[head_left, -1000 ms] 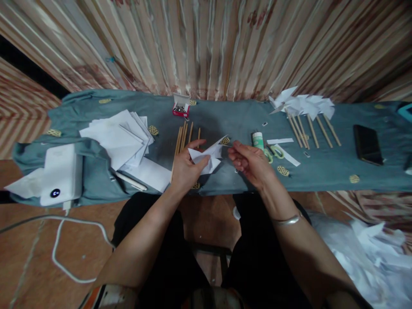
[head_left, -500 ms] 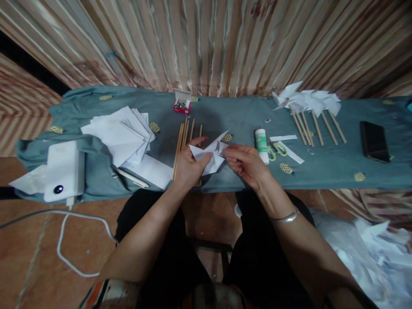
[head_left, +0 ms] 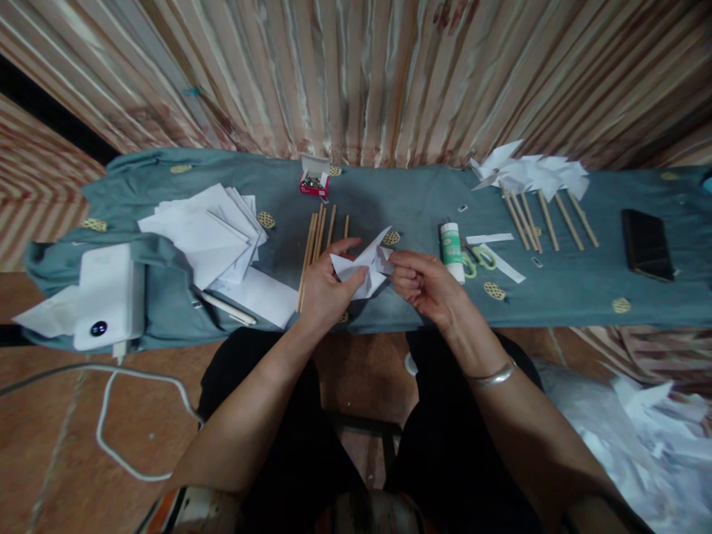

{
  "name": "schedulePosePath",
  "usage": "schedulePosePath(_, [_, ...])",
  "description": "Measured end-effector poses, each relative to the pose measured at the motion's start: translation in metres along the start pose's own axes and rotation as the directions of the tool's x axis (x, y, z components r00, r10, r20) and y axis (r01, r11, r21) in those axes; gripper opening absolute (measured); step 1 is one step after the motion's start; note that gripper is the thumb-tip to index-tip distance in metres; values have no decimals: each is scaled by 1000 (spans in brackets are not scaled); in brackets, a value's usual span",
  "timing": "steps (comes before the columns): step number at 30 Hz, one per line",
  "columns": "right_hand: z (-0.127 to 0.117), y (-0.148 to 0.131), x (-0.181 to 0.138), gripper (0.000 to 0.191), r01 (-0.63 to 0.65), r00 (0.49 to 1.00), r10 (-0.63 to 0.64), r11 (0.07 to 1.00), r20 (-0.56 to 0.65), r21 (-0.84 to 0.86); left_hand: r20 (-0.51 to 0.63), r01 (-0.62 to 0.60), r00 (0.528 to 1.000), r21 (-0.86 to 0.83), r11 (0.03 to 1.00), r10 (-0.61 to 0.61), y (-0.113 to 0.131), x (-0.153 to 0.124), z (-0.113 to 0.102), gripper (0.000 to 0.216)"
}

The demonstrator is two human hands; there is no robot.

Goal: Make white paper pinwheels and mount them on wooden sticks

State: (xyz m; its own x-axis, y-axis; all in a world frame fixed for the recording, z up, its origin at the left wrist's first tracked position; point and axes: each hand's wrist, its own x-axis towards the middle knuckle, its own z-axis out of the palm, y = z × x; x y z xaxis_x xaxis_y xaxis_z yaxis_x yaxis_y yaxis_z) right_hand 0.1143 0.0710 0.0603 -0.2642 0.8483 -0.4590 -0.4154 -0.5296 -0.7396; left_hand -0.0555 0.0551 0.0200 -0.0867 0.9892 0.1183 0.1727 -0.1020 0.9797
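Observation:
A white paper pinwheel (head_left: pixel 368 268) is held between both hands above the near edge of the cloth-covered table. My left hand (head_left: pixel 328 285) grips its left side, the thumb lying on top near the centre. At the right, my right hand (head_left: pixel 426 282) pinches one of its paper flaps between thumb and fingers. Several wooden sticks (head_left: pixel 314 241) lie just beyond and left of my left hand. Right of my right hand lie a green and white glue stick (head_left: pixel 452 252) and green-handled scissors (head_left: pixel 481 258).
White paper sheets (head_left: pixel 200 230) are piled at the left, near a white power bank (head_left: pixel 108 297) with a cable. A red box of pins (head_left: pixel 314 180) stands open at the back. Paper pinwheels (head_left: pixel 537 174) on sticks and a black phone (head_left: pixel 648 245) lie at the right.
The pinwheel has turned and shifted very slightly to the right in my hands. My right hand's fingers have moved a little on the flap; both hands keep their hold.

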Motion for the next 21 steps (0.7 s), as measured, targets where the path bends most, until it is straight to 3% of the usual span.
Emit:
schedulePosePath(5, [3, 3, -1, 35, 22, 999, -23, 999, -24, -39, -3, 11, 1000, 0, 1000, -11, 0, 1, 0, 46])
schedulePosePath(13, [12, 14, -2, 16, 173, 958, -222, 953, -181, -249, 4, 102, 995, -124, 987, -102, -7, 3, 3, 54])
schedulePosePath(21, [13, 19, 0, 12, 259, 920, -341, 899, -192, -353, 10, 149, 989, -215, 965, -151, -4, 2, 5, 54])
